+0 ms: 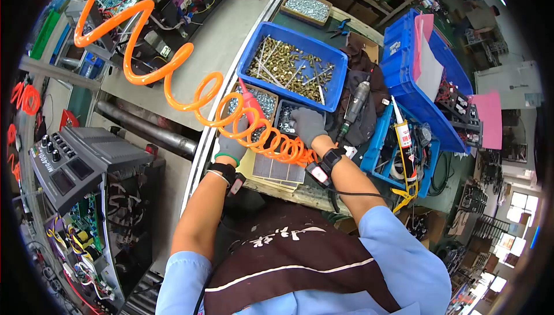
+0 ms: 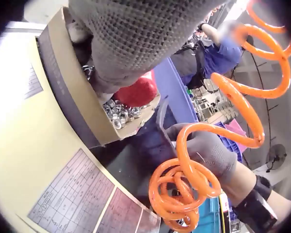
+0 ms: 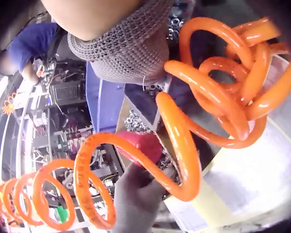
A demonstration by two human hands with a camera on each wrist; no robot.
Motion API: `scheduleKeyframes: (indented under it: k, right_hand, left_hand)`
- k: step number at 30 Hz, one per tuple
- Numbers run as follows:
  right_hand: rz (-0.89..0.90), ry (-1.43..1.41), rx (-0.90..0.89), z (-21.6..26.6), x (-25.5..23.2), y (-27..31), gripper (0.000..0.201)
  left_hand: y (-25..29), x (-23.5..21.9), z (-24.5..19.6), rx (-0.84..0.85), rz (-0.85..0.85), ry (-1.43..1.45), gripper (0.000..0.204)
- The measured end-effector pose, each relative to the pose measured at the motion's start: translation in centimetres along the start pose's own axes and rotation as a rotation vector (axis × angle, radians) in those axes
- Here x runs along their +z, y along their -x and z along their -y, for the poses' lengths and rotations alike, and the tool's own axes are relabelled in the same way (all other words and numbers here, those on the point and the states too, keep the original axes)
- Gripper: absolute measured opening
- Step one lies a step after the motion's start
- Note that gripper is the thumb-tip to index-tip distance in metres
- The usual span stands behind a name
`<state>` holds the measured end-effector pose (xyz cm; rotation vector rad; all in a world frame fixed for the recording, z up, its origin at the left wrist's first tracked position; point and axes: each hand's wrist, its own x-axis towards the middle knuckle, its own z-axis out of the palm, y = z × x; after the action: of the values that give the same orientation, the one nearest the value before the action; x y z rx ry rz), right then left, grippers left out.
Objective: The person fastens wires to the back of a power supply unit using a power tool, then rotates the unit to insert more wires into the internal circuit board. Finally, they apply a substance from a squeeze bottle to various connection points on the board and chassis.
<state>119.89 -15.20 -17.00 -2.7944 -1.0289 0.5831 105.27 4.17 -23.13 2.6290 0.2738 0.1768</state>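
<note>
My left hand (image 1: pixel 232 137), in a grey knit glove, reaches into a small cardboard box (image 2: pixel 63 82) of shiny metal nuts (image 2: pixel 120 115). Its fingers point down among the nuts beside a red tapered object (image 1: pixel 251 105) that lies across the box. The fingertips are hidden, so I cannot tell what they hold. Just to the right, my gloved right hand (image 1: pixel 309 124) dips into a dark plastic bin (image 3: pixel 141 104) with more small metal parts. Bin wall and glove hide those fingertips. An orange coiled air hose (image 1: pixel 141 77) hangs in front of both wrists.
Behind the hands stands a blue bin (image 1: pixel 247 56) of brass-coloured bolts. A power driver (image 1: pixel 356 102) lies on dark cloth at right, beside a blue crate holding a caulking gun (image 1: pixel 406 147). Printed sheets (image 1: pixel 277 168) lie in front. A grey welding machine (image 1: pixel 72 168) stands left.
</note>
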Motion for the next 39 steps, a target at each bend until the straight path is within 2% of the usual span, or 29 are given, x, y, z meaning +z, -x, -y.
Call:
scheduleKeyframes:
  k: [2,4,5,7,8,9,10,11,13,14,15,18,19,22,23,25,27,30,33,35,39]
  right_hand:
    - [0.0,-0.022,0.0,-0.6,0.0,0.0,0.02]
    - [-0.22,-0.162,-0.043,-1.8,0.2,0.7,0.019]
    - [-0.216,-0.155,-0.046,-2.5,0.3,1.0,0.019]
    - [-0.274,-0.794,0.049,-2.4,-1.1,1.9,0.019]
    - [-0.058,-1.091,0.332,-2.1,-3.1,2.7,0.018]
    - [-0.059,-1.085,0.33,-2.4,-3.1,2.9,0.018]
    - [-0.075,-1.2,0.304,-2.9,-3.1,3.0,0.017]
    - [-0.091,-1.317,0.277,-3.5,-2.9,3.2,0.017]
    - [-0.094,-1.393,0.266,-4.5,-2.2,3.3,0.018]
    - [-0.07,-1.478,0.257,-4.9,-1.9,3.4,0.018]
    - [-0.043,-1.559,0.247,-5.1,-1.7,3.5,0.019]
    - [-0.041,-1.616,0.263,-5.1,-1.5,3.7,0.022]
    - [-0.045,-1.612,0.252,-4.9,-1.6,3.7,0.022]
    - [-0.069,-1.689,0.308,-3.7,-2.6,4.2,0.022]
    - [-0.07,-1.683,0.293,-3.3,-2.9,4.2,0.022]
    - [-0.173,-1.54,0.375,-2.7,-3.1,4.4,0.02]
    - [-0.268,-1.121,0.407,-2.9,-2.6,3.6,0.017]
    - [-0.332,-1.018,0.346,-2.6,-2.6,3.4,0.017]
    - [-0.578,-0.898,0.229,-2.7,-2.4,3.4,0.017]
    - [-0.67,-0.553,0.114,-3.3,-2.2,3.5,0.015]
    - [-0.684,-0.433,0.068,-2.7,-2.7,3.7,0.017]
  left_hand:
    - [0.2,-1.9,-1.6,-0.029,-0.016,-0.013,0.023]
    - [0.2,-3.1,-2.3,-0.053,-0.032,-0.019,0.022]
    - [0.1,-3.5,-2.4,-0.086,-0.022,0.036,0.022]
    - [0.1,-2.9,-1.6,-0.121,-0.015,0.096,0.022]
    - [0.3,-1.8,-0.4,-0.082,-0.043,0.065,0.02]
    - [-0.1,-2.1,-0.7,-0.042,-0.073,0.033,0.018]
    - [-0.2,-2.5,-1.1,-0.184,-0.035,0.167,0.015]
    - [-0.2,-3.0,-1.3,-0.185,-0.039,0.169,0.015]
    - [-0.2,-4.3,-2.0,-0.33,-0.09,0.228,0.013]
    - [0.1,-3.7,-1.5,-0.289,-0.226,0.258,0.015]
    - [0.3,-4.1,-1.7,-0.286,-0.233,0.263,0.015]
    - [0.9,-6.4,-2.5,-0.744,-0.143,0.914,0.023]
    - [1.3,-7.3,-2.7,-0.738,-0.152,0.917,0.023]
    - [3.7,-9.9,-2.8,-0.798,-0.069,1.336,0.023]
    - [4.7,-11.0,-3.1,-0.81,-0.051,1.442,0.024]
    - [7.4,-12.0,-2.9,-0.779,-0.037,1.575,0.023]
    - [10.1,-13.6,-3.1,-0.748,0.003,1.675,0.021]
    - [14.2,-16.7,-4.0,-0.621,0.034,1.739,0.02]
    - [18.8,-18.4,-3.1,-0.554,0.028,1.906,0.028]
    - [21.8,-18.6,-2.3,-0.522,0.003,1.914,0.029]
    - [26.5,-20.0,-2.1,-0.555,-0.138,1.931,0.03]
